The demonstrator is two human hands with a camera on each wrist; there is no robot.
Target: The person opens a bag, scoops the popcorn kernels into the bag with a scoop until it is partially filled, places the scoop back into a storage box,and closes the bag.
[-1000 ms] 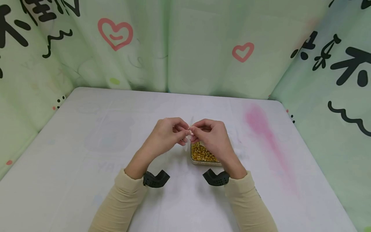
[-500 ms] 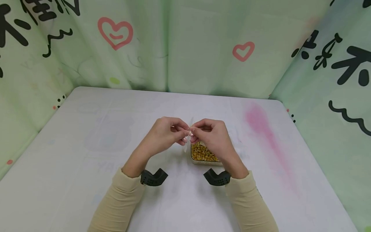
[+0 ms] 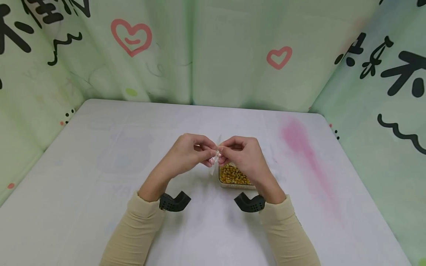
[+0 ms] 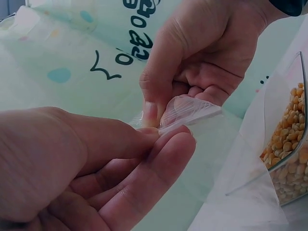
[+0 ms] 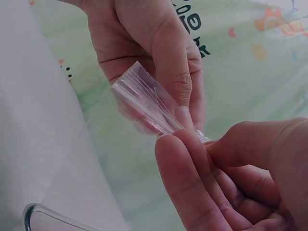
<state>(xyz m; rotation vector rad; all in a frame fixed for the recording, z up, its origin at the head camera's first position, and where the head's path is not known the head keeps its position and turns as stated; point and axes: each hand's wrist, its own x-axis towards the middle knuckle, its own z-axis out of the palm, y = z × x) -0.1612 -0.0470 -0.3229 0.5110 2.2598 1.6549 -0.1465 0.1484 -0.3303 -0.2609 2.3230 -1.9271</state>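
A clear, crinkled plastic bag (image 3: 214, 168) is bunched between both hands above the table. My left hand (image 3: 188, 154) pinches it between thumb and forefinger. On the other side, my right hand (image 3: 244, 153) pinches it too, its fingertips meeting the left ones. In the left wrist view, a gathered, pleated end of the bag (image 4: 192, 114) sticks out past the fingertips. The right wrist view shows the same folds (image 5: 144, 98) fanning out in front of the left palm. Just below the right hand, which partly hides it, stands a clear rectangular container (image 3: 236, 187) of yellow corn kernels (image 3: 233, 174).
A white cloth with a pink stain (image 3: 301, 144) covers the table (image 3: 83, 177). Green printed curtains (image 3: 233, 55) hang along the back and both sides. Black devices (image 3: 175, 202) are strapped to both wrists.
My left wrist has shifted slightly left, and more of the bag shows below the fingertips. Both hands still pinch it; the container has stayed in place.
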